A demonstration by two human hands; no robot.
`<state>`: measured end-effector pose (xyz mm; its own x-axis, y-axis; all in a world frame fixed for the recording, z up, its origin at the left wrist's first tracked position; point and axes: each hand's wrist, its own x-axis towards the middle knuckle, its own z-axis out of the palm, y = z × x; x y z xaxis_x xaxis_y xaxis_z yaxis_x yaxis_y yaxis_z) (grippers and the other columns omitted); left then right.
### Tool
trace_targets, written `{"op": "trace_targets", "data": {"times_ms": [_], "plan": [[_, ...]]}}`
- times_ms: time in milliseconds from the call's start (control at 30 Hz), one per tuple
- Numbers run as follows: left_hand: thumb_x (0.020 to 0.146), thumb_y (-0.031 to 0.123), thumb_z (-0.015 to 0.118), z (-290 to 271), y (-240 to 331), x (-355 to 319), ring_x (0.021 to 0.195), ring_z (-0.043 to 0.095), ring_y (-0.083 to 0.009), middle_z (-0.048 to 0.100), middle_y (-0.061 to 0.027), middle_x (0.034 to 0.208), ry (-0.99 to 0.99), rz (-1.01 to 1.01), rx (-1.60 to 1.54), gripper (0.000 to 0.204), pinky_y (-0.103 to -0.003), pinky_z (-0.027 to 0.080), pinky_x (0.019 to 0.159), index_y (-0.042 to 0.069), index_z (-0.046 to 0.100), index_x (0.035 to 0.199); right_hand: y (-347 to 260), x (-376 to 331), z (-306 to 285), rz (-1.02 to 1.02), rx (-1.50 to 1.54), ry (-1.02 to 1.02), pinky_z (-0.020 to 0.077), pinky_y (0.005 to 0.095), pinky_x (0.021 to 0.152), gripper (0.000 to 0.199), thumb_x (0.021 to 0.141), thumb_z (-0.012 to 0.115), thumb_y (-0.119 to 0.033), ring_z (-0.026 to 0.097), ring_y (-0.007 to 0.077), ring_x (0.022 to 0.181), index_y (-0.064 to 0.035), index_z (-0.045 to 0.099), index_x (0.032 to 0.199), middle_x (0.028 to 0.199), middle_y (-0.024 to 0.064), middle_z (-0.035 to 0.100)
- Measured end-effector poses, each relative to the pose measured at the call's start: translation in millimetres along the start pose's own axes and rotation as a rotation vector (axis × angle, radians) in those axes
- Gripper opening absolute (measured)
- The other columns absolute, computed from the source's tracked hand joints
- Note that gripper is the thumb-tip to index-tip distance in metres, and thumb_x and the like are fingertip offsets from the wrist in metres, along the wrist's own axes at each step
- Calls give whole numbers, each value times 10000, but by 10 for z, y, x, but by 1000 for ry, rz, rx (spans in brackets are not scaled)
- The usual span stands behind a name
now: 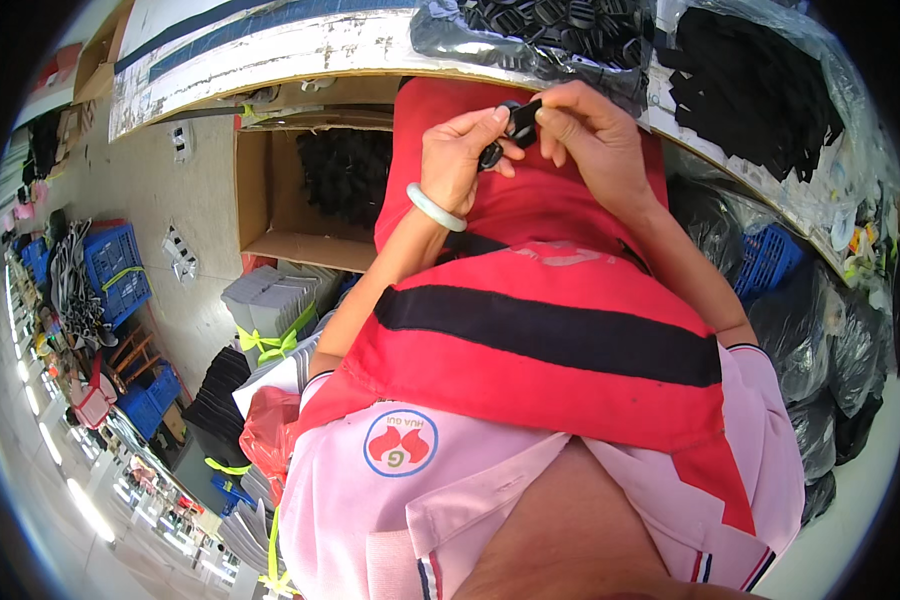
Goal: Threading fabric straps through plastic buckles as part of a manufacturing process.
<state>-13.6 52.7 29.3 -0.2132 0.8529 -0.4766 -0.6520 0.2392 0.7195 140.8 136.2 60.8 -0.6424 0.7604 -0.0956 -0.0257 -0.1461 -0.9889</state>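
Over the upper part of the red apron [510,395], the left hand [460,150] grips a small black piece [522,120], partly hidden, between thumb and fingers, while the right hand [595,135] pinches its other end. Beyond the apron lie bagged black buckles [575,25]; beyond it rightward, black strips [750,90]; to its left, an open cardboard box [258,185].

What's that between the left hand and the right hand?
The head view shows a small black piece between them, held by the left hand and the right hand.
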Motion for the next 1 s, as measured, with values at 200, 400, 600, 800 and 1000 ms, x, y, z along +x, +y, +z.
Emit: {"op": "trace_targets", "data": {"times_ms": [200,400,600,800,1000], "plan": [[898,104,651,60,52,2,629,667,-185,686,-133,846,21,149,118,219,-241,505,455,-84,667,1010,-284,-40,-30,149,-15,-50,460,195,517,117,940,572,-105,547,56,580,-1,608,977,715,18,587],[895,69,643,77,18,-2,603,645,-149,686,-132,817,25,179,180,187,-228,503,449,-76,674,1009,-160,-32,-64,266,-94,-22,463,203,485,120,919,582,-108,553,63,552,11,593,936,723,37,605],[857,-21,647,121,-31,-36,634,623,-128,645,-94,835,6,312,237,148,-219,514,460,-53,689,996,18,-16,12,250,-1,42,496,209,493,131,927,578,-106,571,67,579,14,567,980,767,47,605],[838,-81,634,13,57,-68,682,619,-130,614,-87,911,-93,414,298,169,-202,496,504,-35,696,988,-18,38,-55,303,161,27,523,215,521,208,956,561,-154,593,83,616,20,589,1067,806,41,601],[843,-74,631,131,252,-278,656,591,-94,610,-72,945,-229,476,589,163,-190,469,510,-10,695,977,-61,75,-235,530,191,-199,489,181,492,237,938,611,-210,579,67,553,-2,615,1051,749,14,603]]}}
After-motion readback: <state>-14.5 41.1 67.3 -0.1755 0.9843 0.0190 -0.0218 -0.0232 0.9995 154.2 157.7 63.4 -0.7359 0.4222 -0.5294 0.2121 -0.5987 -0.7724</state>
